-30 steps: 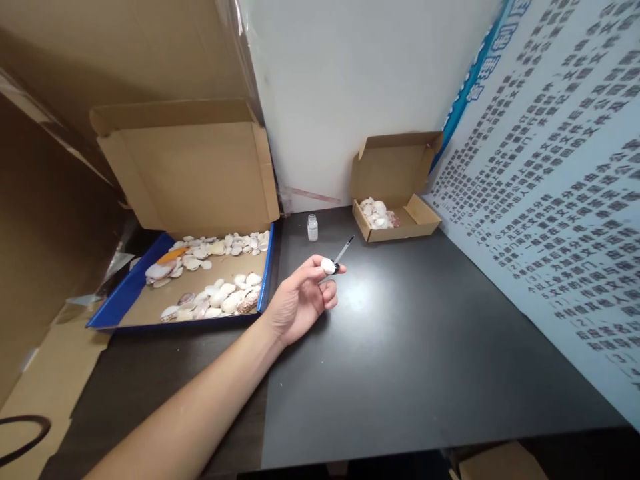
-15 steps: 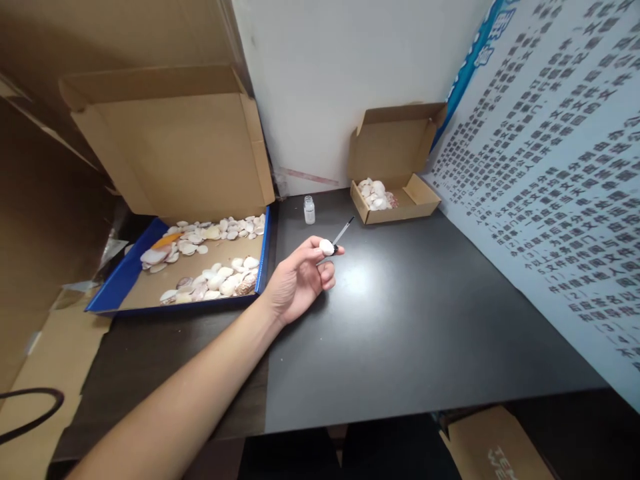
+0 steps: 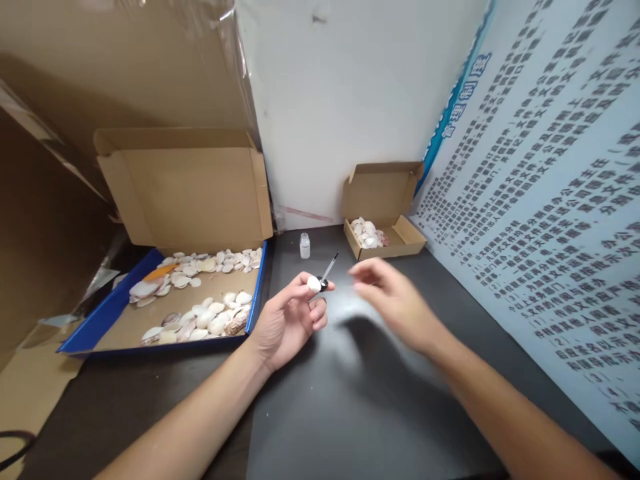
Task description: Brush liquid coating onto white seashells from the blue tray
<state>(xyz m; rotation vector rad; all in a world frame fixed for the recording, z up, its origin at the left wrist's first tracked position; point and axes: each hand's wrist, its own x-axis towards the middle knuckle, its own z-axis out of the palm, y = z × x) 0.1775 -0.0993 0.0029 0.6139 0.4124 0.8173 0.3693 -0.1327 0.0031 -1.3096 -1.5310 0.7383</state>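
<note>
My left hand [image 3: 293, 317] is raised over the dark table, its thumb and fingers closed on a small white seashell [image 3: 313, 284]. Held along with the shell is a black-capped applicator brush [image 3: 329, 265], its thin stem slanting up to a dark tip. To the right, my right hand [image 3: 393, 300] hovers above the table, somewhat blurred, with thumb and fingers apart and nothing visible between them. A small uncapped glass bottle [image 3: 305, 247] with whitish contents stands behind the left hand.
On the left, a blue-edged cardboard box [image 3: 257, 293] lies open, with seashells [image 3: 205, 320] in two groups. A smaller brown box [image 3: 393, 252] at the back right holds a heap of shells [image 3: 367, 233]. A white wall [image 3: 310, 133] and a printed sheet [image 3: 550, 200] bound the table [image 3: 310, 427].
My right hand has come into view from the right, near the left hand. The left hand still holds the seashell and brush. The camera view has tilted up.
</note>
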